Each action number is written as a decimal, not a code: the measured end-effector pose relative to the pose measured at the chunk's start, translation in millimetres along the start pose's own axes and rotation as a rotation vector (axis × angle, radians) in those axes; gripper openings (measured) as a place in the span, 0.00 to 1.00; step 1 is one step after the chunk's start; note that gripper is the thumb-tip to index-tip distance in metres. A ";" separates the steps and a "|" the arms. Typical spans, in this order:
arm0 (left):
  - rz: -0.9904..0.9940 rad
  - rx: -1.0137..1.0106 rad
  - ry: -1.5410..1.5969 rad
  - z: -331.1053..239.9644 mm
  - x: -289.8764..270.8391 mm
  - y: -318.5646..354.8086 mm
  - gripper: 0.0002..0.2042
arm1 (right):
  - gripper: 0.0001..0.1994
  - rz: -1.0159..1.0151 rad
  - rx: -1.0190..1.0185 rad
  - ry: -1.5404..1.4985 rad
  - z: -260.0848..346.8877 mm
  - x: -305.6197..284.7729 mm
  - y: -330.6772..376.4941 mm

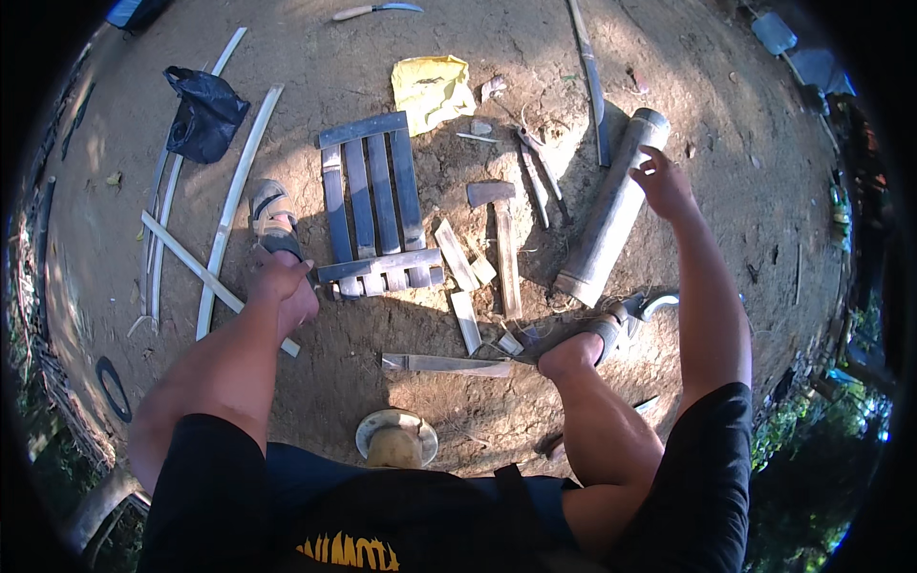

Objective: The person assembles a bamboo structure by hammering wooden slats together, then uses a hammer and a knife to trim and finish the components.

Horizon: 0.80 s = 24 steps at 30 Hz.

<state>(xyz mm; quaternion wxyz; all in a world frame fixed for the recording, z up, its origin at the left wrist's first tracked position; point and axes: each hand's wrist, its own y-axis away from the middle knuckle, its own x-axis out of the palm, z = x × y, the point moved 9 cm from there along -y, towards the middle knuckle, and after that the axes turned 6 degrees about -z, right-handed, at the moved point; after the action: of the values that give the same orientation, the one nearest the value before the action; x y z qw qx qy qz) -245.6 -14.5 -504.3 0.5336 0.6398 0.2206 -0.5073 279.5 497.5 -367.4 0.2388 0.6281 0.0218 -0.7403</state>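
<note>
My left hand (281,275) rests over my left foot at the strap of its sandal (273,205), fingers spread, with no tool visible in it. Just to its right lies a small slatted bamboo frame (382,196), its long slats joined by a crosspiece at each end. My right hand (664,186) is at the upper part of a thick bamboo log (616,210), fingers bent and apart; whether they touch it I cannot tell. Between frame and log lie a hatchet (506,253) with a wooden handle and a long-handled pincer-like tool (542,177).
Split bamboo pieces (457,255) lie near the hatchet, long pale strips (239,205) at left. A black plastic bag (202,115), a yellow sack (432,93) and a sickle (377,10) are farther off. A dark strip (592,91) lies beyond the log. A round-rimmed object (396,437) stands between my legs.
</note>
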 end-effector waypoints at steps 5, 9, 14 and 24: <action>0.182 -0.025 -0.082 -17.3 -19.2 13.6 0.54 | 0.29 -0.019 -0.036 0.051 2.0 79.7 -91.8; 0.206 0.006 -0.129 -30.4 -29.1 17.4 0.47 | 0.31 -0.143 0.128 0.139 -24.1 131.8 -149.8; 0.166 0.008 -0.136 -28.3 -25.4 16.0 0.47 | 0.26 0.002 0.291 0.340 -27.7 182.6 -177.5; 0.209 -0.020 -0.107 -47.3 -33.0 19.5 0.48 | 0.10 0.125 0.459 -1.189 33.8 165.7 -95.9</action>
<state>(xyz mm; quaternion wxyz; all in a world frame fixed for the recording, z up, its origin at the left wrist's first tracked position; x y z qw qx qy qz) -222.8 30.4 -470.2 0.6008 0.6262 0.1287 -0.4799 195.9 517.0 -541.8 0.1120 0.1456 -0.3102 -0.9328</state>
